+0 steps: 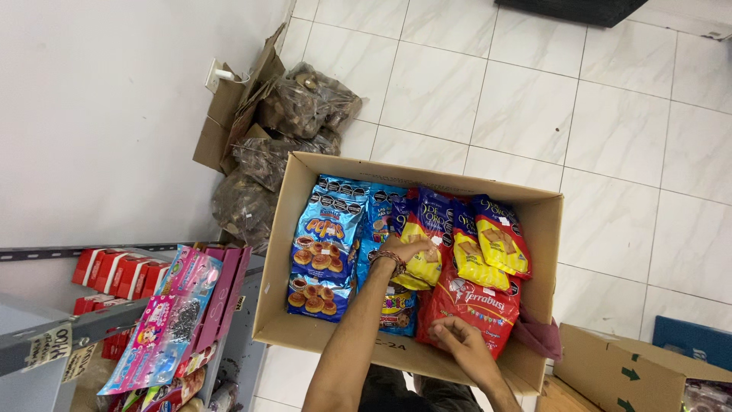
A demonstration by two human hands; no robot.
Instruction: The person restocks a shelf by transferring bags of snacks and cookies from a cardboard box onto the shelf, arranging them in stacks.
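From the head camera, looking down, an open cardboard box (284,252) sits on a white tiled floor (610,130), packed with snack bags standing side by side.

The left hand (408,249) reaches into the middle of the box, a beaded bracelet (389,259) on its wrist. Its fingers curl over the top of a yellow and red bag (427,229) and grasp it there; this bag stands upright between a row of blue biscuit bags (326,236) on one side and two more yellow bags (488,244) on the other.

The right hand (457,342) is lower, near the front wall of the box. It rests on a large red bag (476,301) that lies under the yellow ones, with the fingers bent against the wrapper; whether it truly grips the bag or only presses on it I cannot tell.

A dark pink cloth (537,336) is tucked into the front corner of the box beside the red bag.

Beyond the box, against the white wall, lie clear sacks of brown pieces (297,114) and folded cardboard (229,114). To one side stands a shelf with red cartons (118,271) and hanging pink packets (175,320). Another cardboard box (633,374) stands near the right arm.
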